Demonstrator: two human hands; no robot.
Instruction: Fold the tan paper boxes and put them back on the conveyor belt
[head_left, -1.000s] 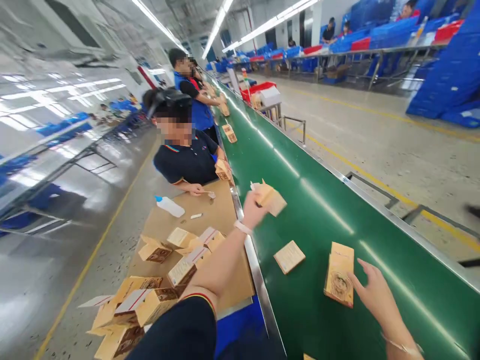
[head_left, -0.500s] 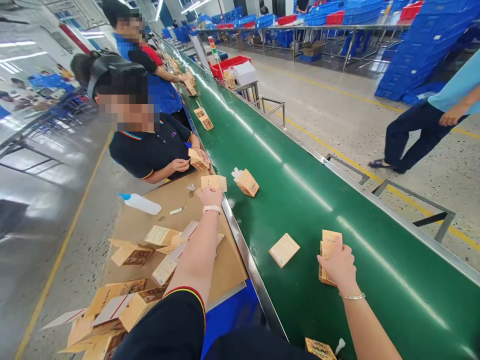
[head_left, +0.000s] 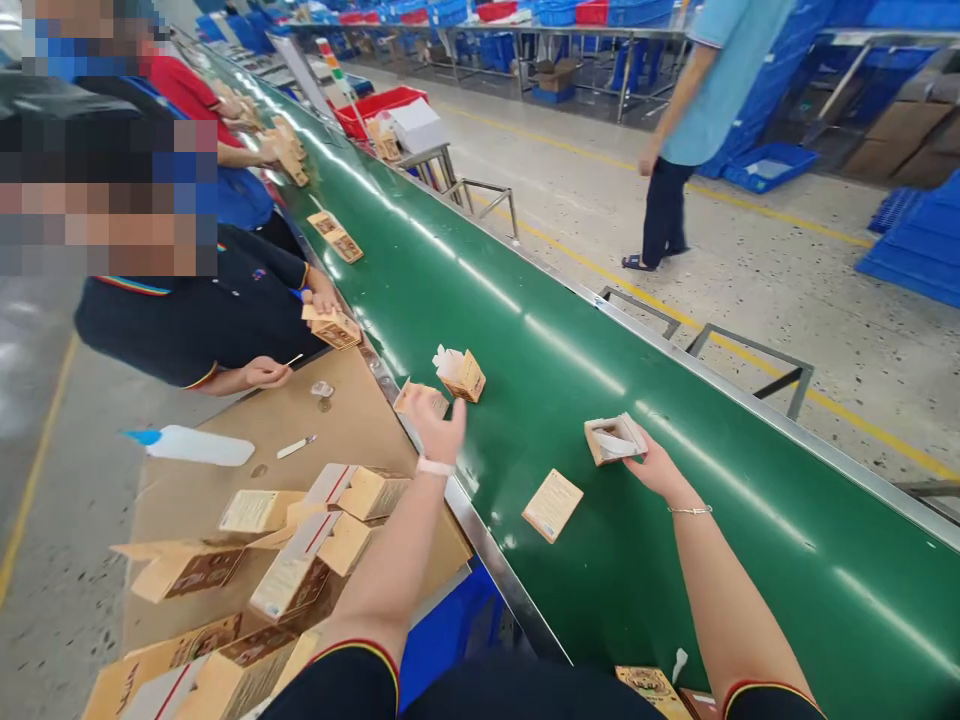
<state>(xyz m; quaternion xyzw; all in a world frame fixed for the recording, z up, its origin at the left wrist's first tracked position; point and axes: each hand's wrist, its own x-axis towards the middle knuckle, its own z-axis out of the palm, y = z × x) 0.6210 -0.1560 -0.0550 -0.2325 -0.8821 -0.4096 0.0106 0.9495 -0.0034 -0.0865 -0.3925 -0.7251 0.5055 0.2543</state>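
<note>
My left hand is at the belt's near edge, its fingers against a printed tan carton. Its thumb stands apart from that carton, and the blurred fingertips partly cover it. Just beyond is another carton with white material sticking out of its top. My right hand grips a small carton by its right side, over the belt. The open end of this one faces me, with something white inside. Between my hands a tan printed carton lies on the green conveyor belt.
Several open cartons crowd the cardboard-topped table on the left. A white bottle with a blue tip and a small white-handled tool lie there. A co-worker beside it holds a carton. Another carton sits at the bottom.
My left hand has brought its carton from over the belt's edge further onto the belt, and its thumb has spread. My right hand has taken hold of its carton and tipped it open-end towards me.
</note>
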